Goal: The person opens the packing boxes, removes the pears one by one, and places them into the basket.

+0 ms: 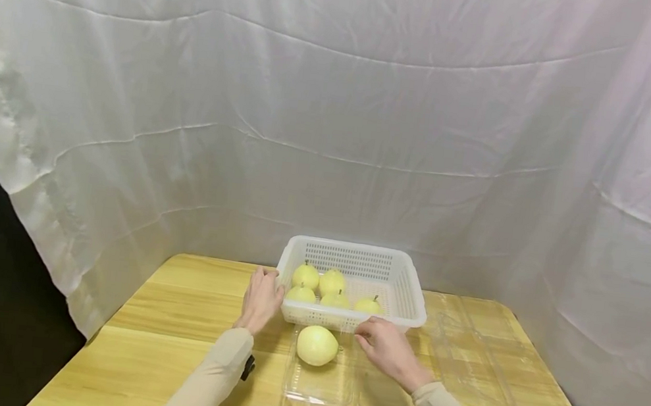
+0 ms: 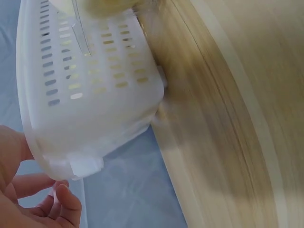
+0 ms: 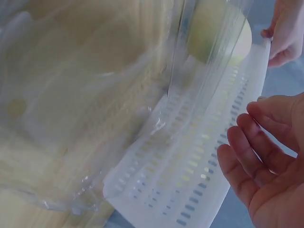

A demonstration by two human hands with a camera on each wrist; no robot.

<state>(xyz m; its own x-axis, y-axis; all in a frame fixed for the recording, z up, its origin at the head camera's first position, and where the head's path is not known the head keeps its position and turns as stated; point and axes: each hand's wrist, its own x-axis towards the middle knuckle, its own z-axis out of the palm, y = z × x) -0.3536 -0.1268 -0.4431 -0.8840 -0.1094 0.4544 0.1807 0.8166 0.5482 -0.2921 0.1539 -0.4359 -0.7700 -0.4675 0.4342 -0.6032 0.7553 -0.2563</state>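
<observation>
A white slotted plastic basket (image 1: 412,288) stands near the back of the table with several yellow-green pears (image 1: 306,276) inside. At its left end my left hand (image 1: 262,299) holds the rim between thumb and fingers; in the left wrist view the left hand (image 2: 33,190) is at the basket's corner (image 2: 95,123). By the front right of the basket is my right hand (image 1: 386,350). In the right wrist view the right hand (image 3: 270,156) has loosely bent fingers with nothing between them. One pear (image 1: 317,346) lies in a clear plastic box (image 1: 318,387) before the basket.
Clear plastic boxes or lids (image 1: 482,358) cover the right part of the wooden table (image 1: 183,307); their outlines are hard to separate. A pale curtain (image 1: 334,118) hangs behind the table and along its sides.
</observation>
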